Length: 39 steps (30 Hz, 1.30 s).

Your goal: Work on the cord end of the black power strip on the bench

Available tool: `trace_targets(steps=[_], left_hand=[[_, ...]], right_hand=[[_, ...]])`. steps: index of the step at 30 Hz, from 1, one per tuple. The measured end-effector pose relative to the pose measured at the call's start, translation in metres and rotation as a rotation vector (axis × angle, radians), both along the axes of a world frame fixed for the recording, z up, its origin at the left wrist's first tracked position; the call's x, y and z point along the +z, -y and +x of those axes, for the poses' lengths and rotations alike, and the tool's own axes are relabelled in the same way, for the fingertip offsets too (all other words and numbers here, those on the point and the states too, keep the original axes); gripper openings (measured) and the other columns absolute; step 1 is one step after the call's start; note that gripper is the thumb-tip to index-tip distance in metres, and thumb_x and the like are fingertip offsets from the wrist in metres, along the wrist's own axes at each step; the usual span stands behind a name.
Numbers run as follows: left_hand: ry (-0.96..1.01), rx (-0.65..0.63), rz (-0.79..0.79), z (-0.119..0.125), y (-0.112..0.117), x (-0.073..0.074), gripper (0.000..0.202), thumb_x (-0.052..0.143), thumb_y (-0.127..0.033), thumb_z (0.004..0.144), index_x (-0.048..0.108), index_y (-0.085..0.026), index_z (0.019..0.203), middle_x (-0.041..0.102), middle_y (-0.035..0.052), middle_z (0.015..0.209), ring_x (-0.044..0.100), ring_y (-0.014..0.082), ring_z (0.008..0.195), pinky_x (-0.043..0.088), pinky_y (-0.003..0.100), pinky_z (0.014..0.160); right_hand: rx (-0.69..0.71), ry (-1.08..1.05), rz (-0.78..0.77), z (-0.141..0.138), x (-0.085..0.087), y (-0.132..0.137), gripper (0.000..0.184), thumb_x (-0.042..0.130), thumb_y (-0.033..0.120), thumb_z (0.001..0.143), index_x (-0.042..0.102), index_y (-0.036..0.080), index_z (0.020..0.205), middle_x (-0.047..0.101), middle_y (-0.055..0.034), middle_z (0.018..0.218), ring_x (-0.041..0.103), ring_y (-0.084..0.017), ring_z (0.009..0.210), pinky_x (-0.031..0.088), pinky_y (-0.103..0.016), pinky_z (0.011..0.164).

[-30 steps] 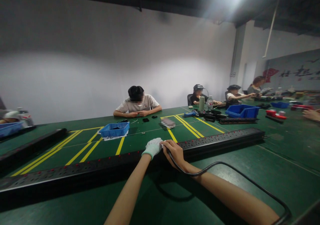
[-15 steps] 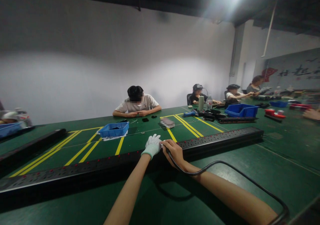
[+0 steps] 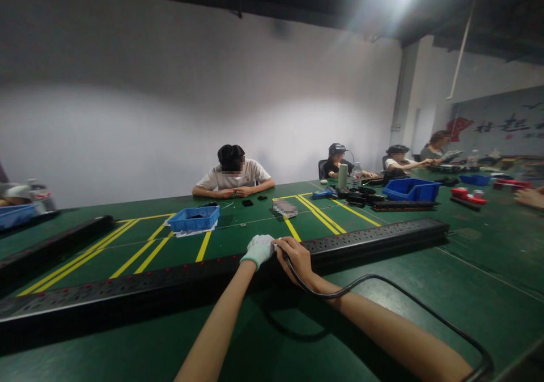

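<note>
A long black power strip (image 3: 374, 239) with rows of sockets and small red spots runs across the table in front of me. My left hand (image 3: 259, 249), in a white glove with a pale green cuff, lies over its middle with the fingers bent down on it. Right beside it, my bare right hand (image 3: 295, 259) is closed around the end of a black power cable (image 3: 382, 277) at the strip. The plug, if there is one, is hidden in my fingers. From there the cable loops over my right forearm. Both hands cover the strip's middle part.
A blue bin (image 3: 194, 219) with dark parts stands beyond the strip. Another black strip (image 3: 55, 245) lies at the left. Across the green table (image 3: 382, 325) sits a co-worker (image 3: 236, 175). A larger blue bin (image 3: 411, 189) and a green bottle (image 3: 342, 176) stand farther right.
My left hand's fingers, more stretched out before, now bend down over the strip. My right hand and the cable have hardly moved. The view has shifted very slightly.
</note>
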<state>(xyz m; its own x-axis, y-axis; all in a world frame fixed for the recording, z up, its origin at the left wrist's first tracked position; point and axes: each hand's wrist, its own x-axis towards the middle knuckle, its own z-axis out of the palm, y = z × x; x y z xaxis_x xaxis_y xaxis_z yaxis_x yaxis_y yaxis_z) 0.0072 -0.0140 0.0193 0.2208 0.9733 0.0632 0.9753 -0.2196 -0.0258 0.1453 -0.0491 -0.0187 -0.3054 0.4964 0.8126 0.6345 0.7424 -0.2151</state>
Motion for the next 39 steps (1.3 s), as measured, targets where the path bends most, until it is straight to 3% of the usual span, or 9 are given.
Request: trace_targets(steps=[10,17,29,35,39], left_hand=[[0.072,-0.076,0.002,-0.003,-0.003,-0.003,0.031,0.051,-0.035,0.089,0.053,-0.018,0.115,0.054,0.0082,0.117,0.055,0.0194,0.100,0.048,0.041,0.085],[0.065,-0.018,0.026,-0.008,-0.012,-0.016,0.039,0.050,-0.036,0.089,0.047,-0.018,0.123,0.051,0.0097,0.122,0.053,0.0220,0.105,0.046,0.045,0.089],[0.055,-0.019,0.051,-0.008,-0.015,-0.019,0.042,0.049,-0.038,0.090,0.045,-0.018,0.127,0.050,0.0101,0.126,0.051,0.0235,0.111,0.040,0.049,0.095],[0.035,-0.019,0.051,-0.007,-0.013,-0.017,0.048,0.039,-0.028,0.092,0.031,-0.025,0.139,0.040,0.0074,0.140,0.034,0.0219,0.130,0.023,0.046,0.107],[0.012,-0.016,0.046,-0.006,-0.010,-0.013,0.041,0.036,-0.025,0.091,0.045,-0.028,0.131,0.033,0.0036,0.145,0.023,0.0235,0.135,0.018,0.046,0.109]], right_hand=[[-0.009,0.004,-0.007,0.000,-0.001,-0.001,0.028,0.045,0.023,0.091,0.059,0.029,0.114,0.062,-0.0039,0.102,0.059,-0.016,0.092,0.047,-0.024,0.081],[-0.021,0.006,0.006,-0.001,-0.001,-0.001,0.027,0.046,0.022,0.090,0.061,0.028,0.112,0.063,-0.0038,0.100,0.059,-0.015,0.091,0.047,-0.024,0.080],[-0.002,0.003,-0.008,0.000,0.000,-0.001,0.029,0.044,0.023,0.091,0.059,0.029,0.115,0.062,-0.0045,0.102,0.058,-0.016,0.093,0.046,-0.025,0.081],[-0.006,0.002,-0.011,0.000,0.000,0.000,0.029,0.044,0.023,0.092,0.060,0.029,0.115,0.062,-0.0044,0.101,0.058,-0.016,0.092,0.046,-0.025,0.081],[-0.005,-0.006,-0.006,-0.001,-0.001,0.000,0.029,0.044,0.022,0.091,0.059,0.029,0.115,0.062,-0.0043,0.103,0.058,-0.015,0.092,0.046,-0.024,0.081]])
